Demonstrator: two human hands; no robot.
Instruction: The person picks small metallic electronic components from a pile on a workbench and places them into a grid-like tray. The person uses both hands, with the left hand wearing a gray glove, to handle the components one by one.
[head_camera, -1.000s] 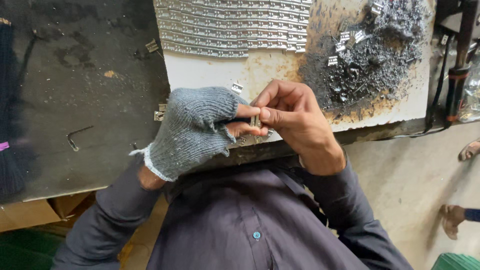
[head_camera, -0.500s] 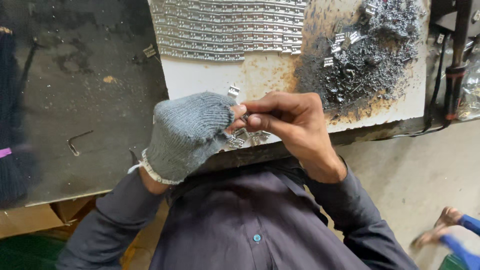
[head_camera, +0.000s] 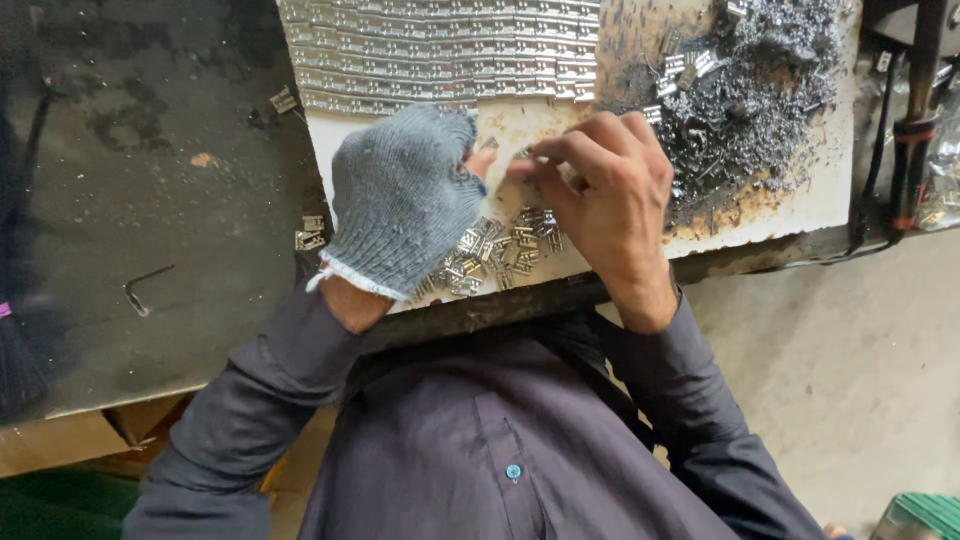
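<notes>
On the pale, rust-stained board (head_camera: 800, 195), the person's two hands meet above a loose cluster of small metal hinges (head_camera: 495, 250). The left hand (head_camera: 405, 200), in a grey knit glove, curls over the near side of that cluster, its fingers bent downward; what they pinch, if anything, I cannot tell, since the glove hides the tips. The right hand (head_camera: 610, 195) is bare, fingers drawn narrow together at the tips, seemingly nipping one small metal piece just beside the gloved thumb. Beyond the hands, neat rows of hinges (head_camera: 440, 45) lie side by side across the board's far part. A heap of grey metal shavings (head_camera: 760, 90) sits beyond the right hand. A small hex key (head_camera: 145, 288) lies well apart on the dark bench (head_camera: 150, 150).
</notes>
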